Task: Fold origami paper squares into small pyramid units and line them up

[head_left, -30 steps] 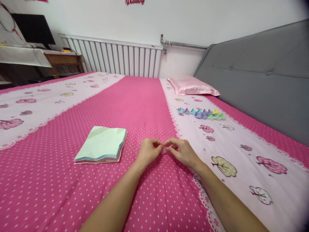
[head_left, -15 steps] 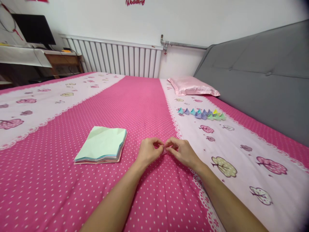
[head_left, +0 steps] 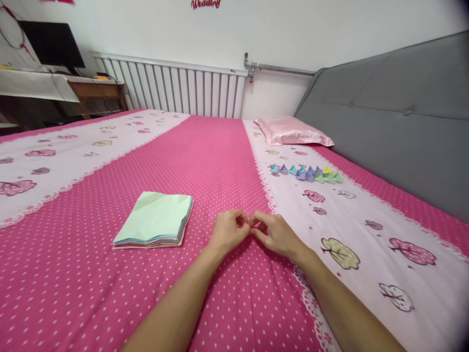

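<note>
Your left hand (head_left: 230,229) and right hand (head_left: 274,233) met fingertip-to-fingertip within the bed's (head_left: 216,171) edges, any hold unclear; light pressure suited best.

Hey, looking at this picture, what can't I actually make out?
All in the head view:
Anything between the left hand and the right hand: hidden by those hands.
Lower sheets: faces covered by the top sheet.
Folded papers: creases too small.
Red decoration, upper left: cut by the top edge.
</note>
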A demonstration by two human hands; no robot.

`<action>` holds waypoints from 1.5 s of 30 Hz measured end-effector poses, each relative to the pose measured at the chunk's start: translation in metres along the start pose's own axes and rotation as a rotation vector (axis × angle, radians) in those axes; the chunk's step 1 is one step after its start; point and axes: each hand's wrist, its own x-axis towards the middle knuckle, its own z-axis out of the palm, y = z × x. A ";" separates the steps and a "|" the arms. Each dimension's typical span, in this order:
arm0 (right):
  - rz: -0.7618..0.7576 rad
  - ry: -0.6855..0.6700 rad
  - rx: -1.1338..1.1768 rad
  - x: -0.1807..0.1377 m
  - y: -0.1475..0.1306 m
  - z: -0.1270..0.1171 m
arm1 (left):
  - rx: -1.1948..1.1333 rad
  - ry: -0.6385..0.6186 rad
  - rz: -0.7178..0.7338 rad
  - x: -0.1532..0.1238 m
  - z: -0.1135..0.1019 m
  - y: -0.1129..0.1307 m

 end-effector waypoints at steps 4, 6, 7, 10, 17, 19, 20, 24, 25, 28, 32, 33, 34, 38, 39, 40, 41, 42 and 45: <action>0.007 -0.009 -0.079 -0.001 -0.002 0.000 | -0.023 -0.001 -0.025 0.000 0.001 0.000; 0.015 -0.008 -0.107 -0.001 -0.001 0.000 | -0.016 0.003 -0.039 0.000 0.001 0.000; 0.019 -0.008 -0.117 -0.001 -0.001 0.000 | -0.005 0.014 -0.051 0.000 0.000 0.001; 0.030 -0.004 -0.130 -0.001 0.001 0.000 | 0.009 0.050 -0.086 0.002 -0.002 0.001; 0.018 0.005 -0.112 -0.001 0.002 0.001 | -0.062 0.077 -0.164 0.005 -0.003 -0.001; 0.021 0.012 -0.107 -0.001 0.003 0.002 | -0.106 0.080 -0.173 0.005 -0.002 -0.003; 0.029 0.021 -0.108 0.000 0.004 0.002 | -0.130 0.079 -0.176 0.006 -0.002 -0.004; 0.089 0.082 -0.118 0.001 0.007 0.004 | -0.207 0.090 -0.189 0.006 0.000 -0.008; 0.103 0.097 -0.117 0.001 0.008 0.004 | -0.221 0.093 -0.190 0.006 0.000 -0.009; 0.147 0.134 -0.098 0.001 0.010 0.005 | -0.248 0.095 -0.192 0.007 0.002 -0.013; 0.150 0.143 -0.053 0.001 0.012 0.007 | -0.247 0.065 -0.196 0.008 0.004 -0.019; 0.138 0.139 -0.051 0.001 0.012 0.008 | -0.241 0.061 -0.191 0.008 0.005 -0.020; 0.125 0.135 -0.055 0.002 0.012 0.008 | -0.234 0.061 -0.189 0.008 0.005 -0.020; 0.089 0.114 -0.077 0.003 0.011 0.009 | -0.189 0.065 -0.211 0.008 0.003 -0.018; 0.083 0.106 -0.080 0.003 0.011 0.010 | -0.175 0.066 -0.221 0.008 0.002 -0.018; 0.077 0.097 -0.082 0.003 0.011 0.010 | -0.163 0.068 -0.229 0.007 0.002 -0.017; 0.074 0.087 -0.084 0.003 0.011 0.010 | -0.157 0.067 -0.232 0.007 0.001 -0.017; 0.071 0.077 -0.087 0.003 0.010 0.010 | -0.153 0.067 -0.232 0.007 0.001 -0.017; 0.062 0.048 -0.087 0.003 0.010 0.012 | -0.144 0.061 -0.217 0.007 0.001 -0.017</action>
